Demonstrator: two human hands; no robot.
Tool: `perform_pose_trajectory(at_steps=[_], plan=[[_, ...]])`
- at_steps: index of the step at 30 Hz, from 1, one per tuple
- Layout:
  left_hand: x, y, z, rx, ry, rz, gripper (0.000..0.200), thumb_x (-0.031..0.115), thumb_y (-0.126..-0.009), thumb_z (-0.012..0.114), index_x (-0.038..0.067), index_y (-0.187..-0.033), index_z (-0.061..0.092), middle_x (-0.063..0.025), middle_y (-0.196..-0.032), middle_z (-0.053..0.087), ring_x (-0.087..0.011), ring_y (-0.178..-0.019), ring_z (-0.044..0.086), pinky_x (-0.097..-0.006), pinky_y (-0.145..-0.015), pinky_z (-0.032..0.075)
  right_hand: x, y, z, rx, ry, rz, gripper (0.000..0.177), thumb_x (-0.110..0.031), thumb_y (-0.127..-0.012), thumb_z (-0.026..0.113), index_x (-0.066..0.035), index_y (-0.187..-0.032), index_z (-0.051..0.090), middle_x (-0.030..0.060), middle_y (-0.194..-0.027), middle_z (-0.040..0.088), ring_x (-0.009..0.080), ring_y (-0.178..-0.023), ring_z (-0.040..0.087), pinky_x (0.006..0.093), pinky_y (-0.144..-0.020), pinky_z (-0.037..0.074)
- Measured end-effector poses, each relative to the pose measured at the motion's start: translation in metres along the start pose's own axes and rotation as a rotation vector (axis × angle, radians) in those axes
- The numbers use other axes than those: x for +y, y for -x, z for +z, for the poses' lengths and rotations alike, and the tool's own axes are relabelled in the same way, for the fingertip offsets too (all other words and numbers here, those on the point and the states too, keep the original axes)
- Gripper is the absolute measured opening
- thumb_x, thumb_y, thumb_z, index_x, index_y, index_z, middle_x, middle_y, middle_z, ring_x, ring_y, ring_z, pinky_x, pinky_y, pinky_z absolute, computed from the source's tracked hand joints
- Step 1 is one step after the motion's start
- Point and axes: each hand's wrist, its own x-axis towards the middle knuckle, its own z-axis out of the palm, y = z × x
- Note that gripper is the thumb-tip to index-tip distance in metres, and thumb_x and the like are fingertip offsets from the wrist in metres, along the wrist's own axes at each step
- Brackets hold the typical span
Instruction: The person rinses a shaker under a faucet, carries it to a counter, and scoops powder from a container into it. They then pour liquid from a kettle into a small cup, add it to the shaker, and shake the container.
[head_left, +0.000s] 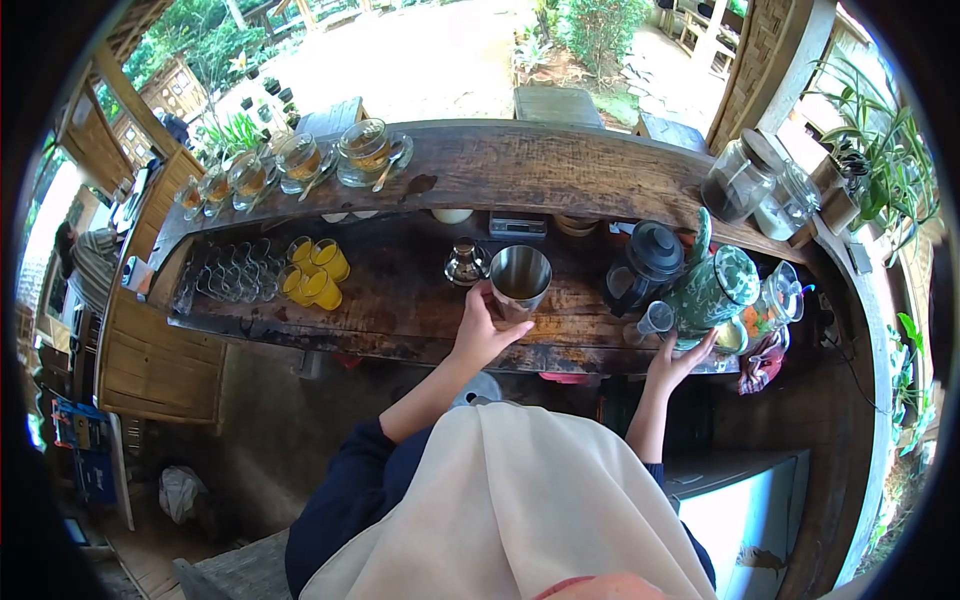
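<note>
My left hand [482, 328] wraps around the lower part of a steel cup [520, 278] that stands on the wooden counter [400, 300]. My right hand [678, 358] holds the base of a green patterned jug [712, 290], which is tilted, close to a small clear glass [655, 320]. A black-lidded pitcher [645, 262] stands between the steel cup and the jug. A small metal pot [466, 263] sits just left of the steel cup.
Yellow mugs [316, 272] and clear glass cups [232, 272] stand at the counter's left. On the upper shelf are glass cups of tea [365, 152] and two big jars [740, 180]. A person sits at far left [85, 262].
</note>
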Motion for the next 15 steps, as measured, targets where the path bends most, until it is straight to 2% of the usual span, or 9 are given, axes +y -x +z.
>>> perform_pose_trajectory(at_steps=[1,2,4,5,8,10,14,15], plan=[[0.002,-0.003,0.003,0.012,-0.037,0.018,0.083,0.027,-0.067,0.084,-0.005,-0.125,0.034,-0.0202,-0.118,0.048,-0.0293,-0.109,0.054,-0.0375,-0.092,0.045,-0.008,0.004,-0.006,0.008,-0.078,0.000,0.060,-0.006,-0.088,0.057,-0.002,-0.141,0.029,0.0190,-0.143,0.032,0.0340,-0.134,0.030,0.0470,-0.110,0.023],[0.005,-0.006,0.005,0.025,-0.073,0.037,0.088,0.029,-0.067,0.084,-0.005,-0.129,0.032,-0.0210,-0.121,0.048,-0.0315,-0.112,0.053,-0.0380,-0.094,0.044,-0.015,0.012,-0.012,0.005,-0.079,-0.005,0.060,-0.006,-0.088,0.057,-0.002,-0.141,0.029,0.0190,-0.143,0.032,0.0340,-0.134,0.030,0.0470,-0.110,0.023],[0.018,-0.010,0.004,0.019,-0.106,0.003,0.091,0.031,-0.067,0.084,-0.004,-0.132,0.030,-0.0224,-0.125,0.049,-0.0339,-0.115,0.052,-0.0387,-0.096,0.043,-0.028,0.027,-0.023,0.048,-0.418,0.180,0.055,-0.002,-0.089,0.054,-0.002,-0.139,0.031,0.0157,-0.140,0.035,0.0294,-0.131,0.034,0.0432,-0.108,0.027],[0.015,-0.012,0.006,-0.013,-0.063,-0.036,0.090,0.030,-0.067,0.084,-0.003,-0.132,0.031,-0.0221,-0.124,0.051,-0.0339,-0.114,0.053,-0.0389,-0.095,0.043,-0.036,0.031,-0.028,0.091,-0.427,0.139,0.051,-0.002,-0.090,0.052,-0.003,-0.137,0.033,0.0131,-0.137,0.037,0.0251,-0.128,0.037,0.0402,-0.105,0.030],[0.017,-0.015,0.003,-0.023,-0.002,-0.061,0.086,0.027,-0.067,0.084,-0.002,-0.131,0.033,-0.0212,-0.117,0.057,-0.0336,-0.108,0.058,-0.0384,-0.092,0.045,-0.067,0.022,-0.038,0.125,-0.493,-0.034,0.047,-0.001,-0.090,0.049,-0.001,-0.134,0.034,0.0142,-0.136,0.037,0.0265,-0.127,0.038,0.0399,-0.104,0.032],[0.020,-0.014,-0.002,-0.060,0.047,-0.089,0.083,0.024,-0.068,0.083,-0.001,-0.130,0.035,-0.0201,-0.114,0.059,-0.0324,-0.105,0.060,-0.0374,-0.091,0.046,-0.095,0.009,-0.037,0.098,-0.601,-0.078,0.045,-0.002,-0.089,0.050,-0.001,-0.132,0.037,0.0149,-0.137,0.036,0.0270,-0.127,0.038,0.0405,-0.104,0.031],[0.021,-0.005,-0.018,-0.058,0.028,-0.060,0.079,0.022,-0.069,0.082,-0.001,-0.129,0.036,-0.0192,-0.112,0.060,-0.0309,-0.105,0.060,-0.0364,-0.091,0.046,-0.144,0.002,-0.021,-0.076,-0.806,-0.135,0.043,-0.006,-0.089,0.054,-0.002,-0.130,0.041,0.0152,-0.139,0.035,0.0275,-0.129,0.037,0.0411,-0.104,0.032],[0.021,-0.003,-0.024,-0.083,0.044,-0.087,0.080,0.023,-0.068,0.082,-0.001,-0.130,0.036,-0.0201,-0.115,0.059,-0.0321,-0.108,0.059,-0.0370,-0.092,0.045,-0.153,0.005,-0.013,-0.173,-0.849,-0.142,0.043,-0.006,-0.089,0.054,-0.002,-0.130,0.041,0.0153,-0.139,0.035,0.0279,-0.129,0.036,0.0408,-0.104,0.032]])
